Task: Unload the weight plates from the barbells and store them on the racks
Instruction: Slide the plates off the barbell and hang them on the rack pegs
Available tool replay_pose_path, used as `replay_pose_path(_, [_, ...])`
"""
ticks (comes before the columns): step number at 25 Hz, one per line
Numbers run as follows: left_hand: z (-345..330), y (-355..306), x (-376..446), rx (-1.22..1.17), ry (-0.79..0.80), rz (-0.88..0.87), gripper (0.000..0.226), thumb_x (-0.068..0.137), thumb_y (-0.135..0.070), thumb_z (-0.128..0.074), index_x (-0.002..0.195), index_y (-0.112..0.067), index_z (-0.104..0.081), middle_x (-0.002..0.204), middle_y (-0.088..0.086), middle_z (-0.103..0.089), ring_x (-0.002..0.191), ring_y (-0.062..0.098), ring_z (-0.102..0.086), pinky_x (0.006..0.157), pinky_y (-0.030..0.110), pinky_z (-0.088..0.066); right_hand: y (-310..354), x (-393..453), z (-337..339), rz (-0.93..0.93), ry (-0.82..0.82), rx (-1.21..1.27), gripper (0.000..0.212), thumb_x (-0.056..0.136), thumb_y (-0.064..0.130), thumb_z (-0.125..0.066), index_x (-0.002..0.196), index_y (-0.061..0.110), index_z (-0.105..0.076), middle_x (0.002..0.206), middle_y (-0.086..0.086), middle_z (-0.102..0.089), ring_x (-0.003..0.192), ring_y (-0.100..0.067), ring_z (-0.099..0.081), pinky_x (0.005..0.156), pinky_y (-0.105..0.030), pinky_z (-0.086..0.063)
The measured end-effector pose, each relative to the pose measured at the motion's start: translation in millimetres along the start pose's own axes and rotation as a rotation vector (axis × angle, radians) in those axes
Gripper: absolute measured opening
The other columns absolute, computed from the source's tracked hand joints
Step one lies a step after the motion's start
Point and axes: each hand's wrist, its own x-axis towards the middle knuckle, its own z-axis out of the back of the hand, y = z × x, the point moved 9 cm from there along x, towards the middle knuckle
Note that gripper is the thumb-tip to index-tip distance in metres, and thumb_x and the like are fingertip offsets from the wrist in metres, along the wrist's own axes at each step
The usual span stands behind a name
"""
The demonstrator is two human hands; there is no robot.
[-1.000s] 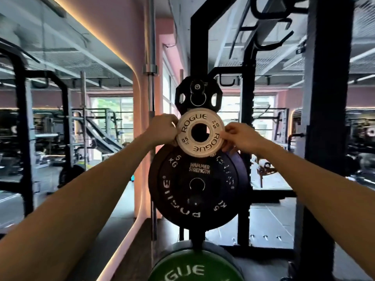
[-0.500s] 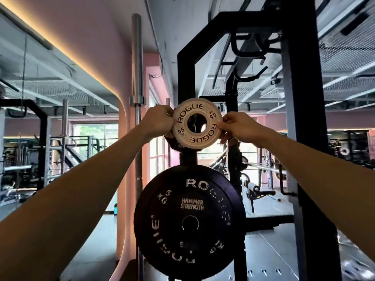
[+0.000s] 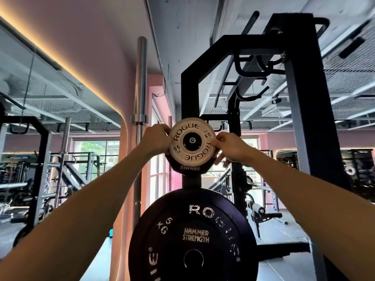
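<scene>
A small white Rogue 0.5 kg plate (image 3: 192,141) sits on the upper storage peg of the black rack (image 3: 189,84), its hole filled by the peg's end. My left hand (image 3: 155,139) grips its left edge and my right hand (image 3: 228,148) pinches its right edge. Behind it on the same peg hangs a small black Hammer plate (image 3: 189,169), mostly hidden. Below hangs a large black 5 kg Rogue bumper plate (image 3: 192,238) on a lower peg.
A bare steel barbell (image 3: 140,110) stands upright just left of the rack. A thick black rack post (image 3: 304,118) rises at the right. More racks and machines (image 3: 46,163) fill the left background, and a bench frame (image 3: 261,213) lies behind at the right.
Both hands lifted the white plate from in front of the big bumper plate up to the upper peg and slid it on; the peg end now shows through its hole.
</scene>
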Motion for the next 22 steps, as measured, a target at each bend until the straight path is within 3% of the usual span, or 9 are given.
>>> replay_pose_path(3, [-15.7, 15.0, 8.7, 0.019, 0.021, 0.003, 0.013, 0.09, -0.011, -0.056, 0.099, -0.009, -0.064, 0.082, 0.01, -0.07, 0.066, 0.021, -0.07, 0.054, 0.019, -0.055, -14.1, 17.5, -7.4, -0.02, 0.009, -0.041, 0.028, 0.102, 0.033, -0.042, 0.108, 0.008, -0.054, 0.083, -0.017, -0.069, 0.056, -0.027, -0.067, 0.042, -0.027, -0.048])
replay_pose_path(7, [-43.9, 32.9, 26.5, 0.162, 0.014, -0.019, 0.011, 0.085, -0.016, -0.056, 0.093, -0.012, -0.064, 0.07, 0.005, -0.064, 0.066, 0.022, -0.065, 0.066, 0.031, -0.055, -34.8, 48.3, -12.1, -0.043, 0.013, -0.106, 0.027, 0.102, 0.038, -0.04, 0.109, 0.014, -0.052, 0.076, -0.012, -0.068, 0.05, -0.023, -0.066, 0.039, -0.023, -0.044])
replay_pose_path(9, [-57.2, 40.9, 40.9, 0.293, 0.004, -0.027, 0.015, 0.086, -0.023, -0.055, 0.093, -0.012, -0.063, 0.072, 0.002, -0.057, 0.067, 0.021, -0.057, 0.065, 0.031, -0.048, -47.0, 63.3, -19.6, -0.071, 0.039, -0.14, 0.028, 0.103, 0.037, -0.038, 0.112, 0.015, -0.05, 0.073, -0.011, -0.067, 0.05, -0.022, -0.066, 0.039, -0.022, -0.044])
replay_pose_path(12, [-73.2, 56.1, 60.1, 0.363, -0.002, 0.002, 0.025, 0.087, -0.029, -0.052, 0.099, -0.012, -0.066, 0.078, 0.003, -0.058, 0.072, 0.024, -0.057, 0.071, 0.036, -0.053, -66.4, 82.6, -30.4, -0.115, 0.058, -0.173, 0.032, 0.103, 0.039, -0.037, 0.115, 0.012, -0.05, 0.073, -0.012, -0.067, 0.051, -0.023, -0.065, 0.041, -0.023, -0.046])
replay_pose_path(15, [-81.1, 63.3, 71.4, 0.408, -0.025, 0.038, 0.028, 0.086, -0.035, -0.054, 0.095, -0.011, -0.065, 0.076, 0.002, -0.055, 0.072, 0.025, -0.057, 0.072, 0.037, -0.052, -73.7, 99.5, -29.7, -0.098, 0.04, -0.227, 0.038, 0.099, 0.04, -0.046, 0.106, 0.004, -0.055, 0.059, -0.009, -0.064, 0.043, -0.018, -0.06, 0.041, -0.022, -0.043])
replay_pose_path(18, [-75.9, 61.9, 83.7, 0.634, 0.02, 0.042, 0.032, 0.085, -0.048, -0.054, 0.086, -0.016, -0.054, 0.076, 0.0, -0.05, 0.077, 0.024, -0.055, 0.074, 0.034, -0.045, -71.4, 110.2, -22.2, -0.094, 0.049, -0.331, 0.054, 0.094, 0.047, -0.054, 0.092, -0.006, -0.064, 0.047, -0.008, -0.058, 0.032, -0.013, -0.053, 0.045, -0.024, -0.04])
replay_pose_path(20, [-75.6, 70.4, 88.9, 0.621, 0.104, 0.085, 0.039, 0.084, -0.055, -0.053, 0.089, -0.016, -0.05, 0.076, 0.0, -0.049, 0.081, 0.025, -0.055, 0.08, 0.037, -0.048, -74.1, 111.8, -23.7, -0.117, 0.077, -0.319, 0.06, 0.093, 0.049, -0.052, 0.091, -0.01, -0.064, 0.048, -0.01, -0.058, 0.034, -0.016, -0.056, 0.045, -0.024, -0.041])
replay_pose_path(22, [-76.1, 76.2, 87.2, 0.551, 0.074, 0.105, 0.038, 0.084, -0.054, -0.054, 0.089, -0.016, -0.051, 0.074, 0.0, -0.048, 0.08, 0.025, -0.056, 0.078, 0.037, -0.049, -75.8, 109.8, -26.3, -0.128, 0.068, -0.306, 0.06, 0.095, 0.05, -0.05, 0.092, -0.009, -0.062, 0.05, -0.01, -0.059, 0.034, -0.017, -0.058, 0.039, -0.022, -0.042])
